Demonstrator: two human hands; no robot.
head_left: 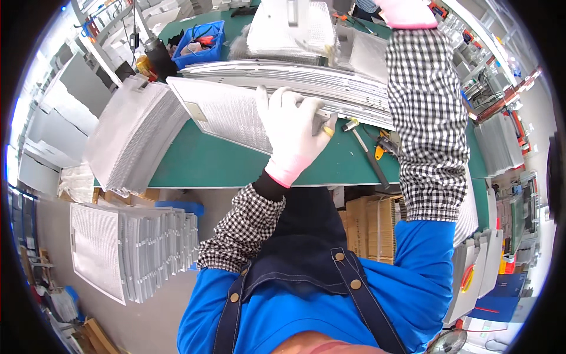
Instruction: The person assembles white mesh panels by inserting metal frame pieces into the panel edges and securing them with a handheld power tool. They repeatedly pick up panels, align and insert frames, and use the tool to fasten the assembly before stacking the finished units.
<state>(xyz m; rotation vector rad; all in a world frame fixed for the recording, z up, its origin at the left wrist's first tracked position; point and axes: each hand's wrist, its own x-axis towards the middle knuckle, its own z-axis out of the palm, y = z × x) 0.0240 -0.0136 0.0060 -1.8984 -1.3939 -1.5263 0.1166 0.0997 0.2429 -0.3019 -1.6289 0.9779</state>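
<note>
Your left hand (pixel 298 133), in a white glove, lies on the mesh filter panel (pixel 227 112) and grips its near edge with the fingers curled around the metal frame. The panel rests tilted on the green table (pixel 236 165), leaning against a row of similar panels (pixel 330 82). Your right hand (pixel 407 13) (only the pink glove cuff shows at the top rim) reaches far over the table; I cannot tell if it holds something. A screwdriver (pixel 368 156) lies near your left hand.
</note>
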